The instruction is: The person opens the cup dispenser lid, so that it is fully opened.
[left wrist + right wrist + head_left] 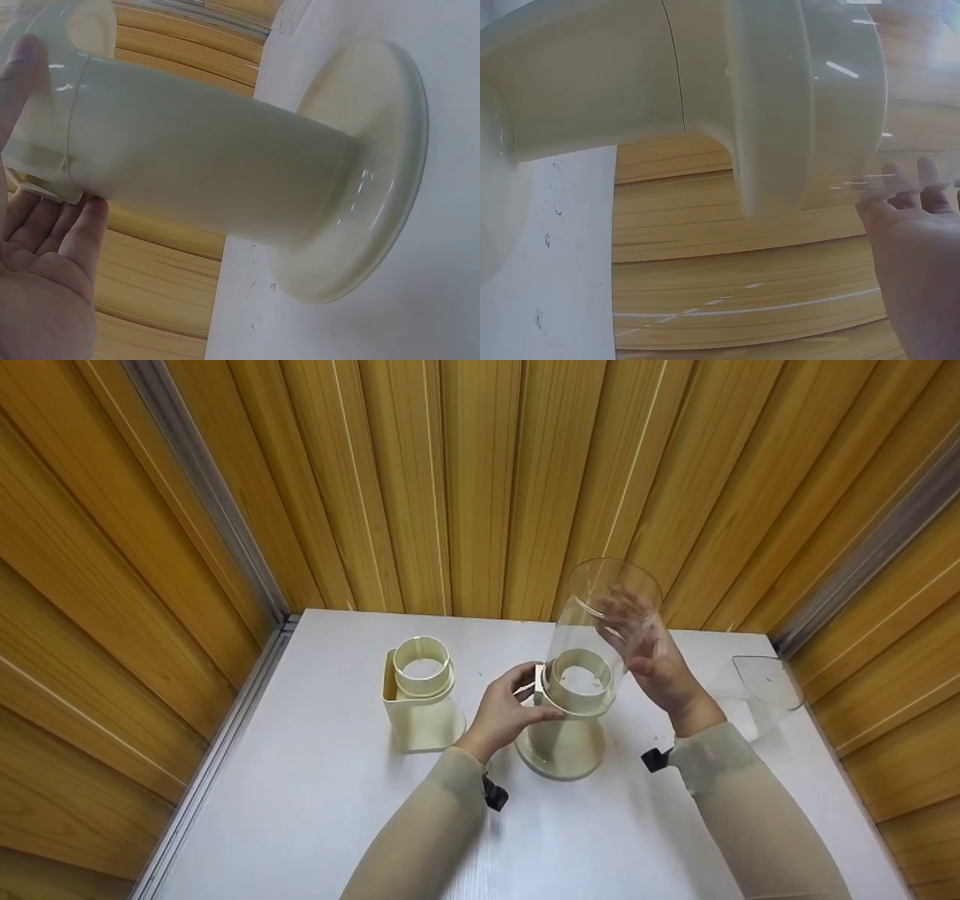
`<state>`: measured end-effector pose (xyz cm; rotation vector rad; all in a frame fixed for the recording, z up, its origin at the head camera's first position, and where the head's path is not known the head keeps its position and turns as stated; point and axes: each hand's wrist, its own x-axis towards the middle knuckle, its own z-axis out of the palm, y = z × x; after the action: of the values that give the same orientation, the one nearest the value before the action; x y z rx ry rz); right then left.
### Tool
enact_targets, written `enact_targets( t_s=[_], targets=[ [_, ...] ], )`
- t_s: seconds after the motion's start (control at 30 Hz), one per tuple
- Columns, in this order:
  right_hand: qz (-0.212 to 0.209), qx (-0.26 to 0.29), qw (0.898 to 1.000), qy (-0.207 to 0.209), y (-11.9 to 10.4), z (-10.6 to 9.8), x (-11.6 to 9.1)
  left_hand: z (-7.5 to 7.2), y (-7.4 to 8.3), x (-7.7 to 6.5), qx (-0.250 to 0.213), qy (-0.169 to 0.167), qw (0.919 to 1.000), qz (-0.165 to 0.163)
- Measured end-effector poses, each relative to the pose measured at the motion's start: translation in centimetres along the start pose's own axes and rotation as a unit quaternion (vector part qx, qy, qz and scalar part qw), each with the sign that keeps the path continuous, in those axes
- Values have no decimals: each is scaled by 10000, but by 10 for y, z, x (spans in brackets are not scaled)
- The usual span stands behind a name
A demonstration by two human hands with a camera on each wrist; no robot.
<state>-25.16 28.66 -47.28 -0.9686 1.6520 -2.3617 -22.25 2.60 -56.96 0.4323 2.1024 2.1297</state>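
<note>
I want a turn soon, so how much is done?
Looks done: the clear tube stands around the top of the cream stand. In hand: the left grip holds the stand near its top; the right grip is by the tube, touching or not I can't tell. Maybe left: the second cream holder has a bare top ring, and another clear container sits apart on the table.

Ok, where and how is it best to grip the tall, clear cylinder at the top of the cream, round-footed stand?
Probably round the upper wall of the clear cylinder, from the right: its side is curved and its rim faces up. The left hand holds the cream stand from the left, so the right hand has the freer side.
</note>
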Motion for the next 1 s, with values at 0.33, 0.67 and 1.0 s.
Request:
enact_targets(
  t_s=[0.33, 0.67, 1.0],
  targets=[
    [-191, -664, 9965, 469, 16, 13, -3, 4, -3, -4, 98, -87, 9999, -7],
    [-246, -678, 9948, 719, 26, 19, -7, 10, -1, 1, 469, -229, 9983, -263],
    [-473, -802, 9879, 1241, 30, 24, -2, 15, -4, 2, 328, -190, 9985, -389]
  ],
)
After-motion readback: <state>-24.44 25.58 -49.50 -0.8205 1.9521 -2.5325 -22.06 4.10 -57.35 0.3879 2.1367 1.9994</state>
